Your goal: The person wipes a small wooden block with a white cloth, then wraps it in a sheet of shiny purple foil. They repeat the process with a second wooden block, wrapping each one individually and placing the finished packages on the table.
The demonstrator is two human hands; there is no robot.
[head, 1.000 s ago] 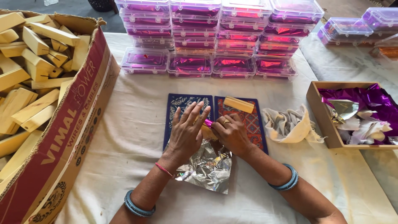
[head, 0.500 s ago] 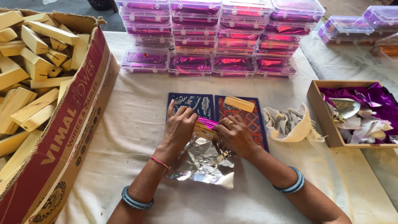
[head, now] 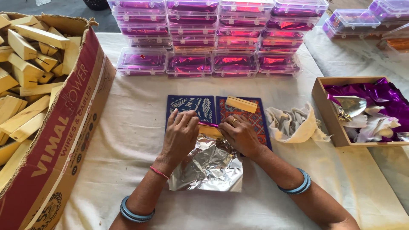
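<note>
a white cloth covers the surface. on the left sits a big cardboard box full of bare wooden blocks. at the back stand many clear plastic boxes in stacks, each with shiny pink wrap inside. on the right is a small wooden tray with loose purple foil pieces, and a crumpled cream cloth lies just beside it. in the middle are two flat printed mats, one blue and one red. a spare wooden block rests on the red one. a foil sheet lies silver side up, near the person. both hands press on one wooden block at the far edge of the sheet. the left hand lies curled over it with fingers bent down. the right hand pinches the foil edge against the block. only a thin pink strip of foil is folded over the block, so the wrap looks just begun. most of the sheet is still flat and open
</note>
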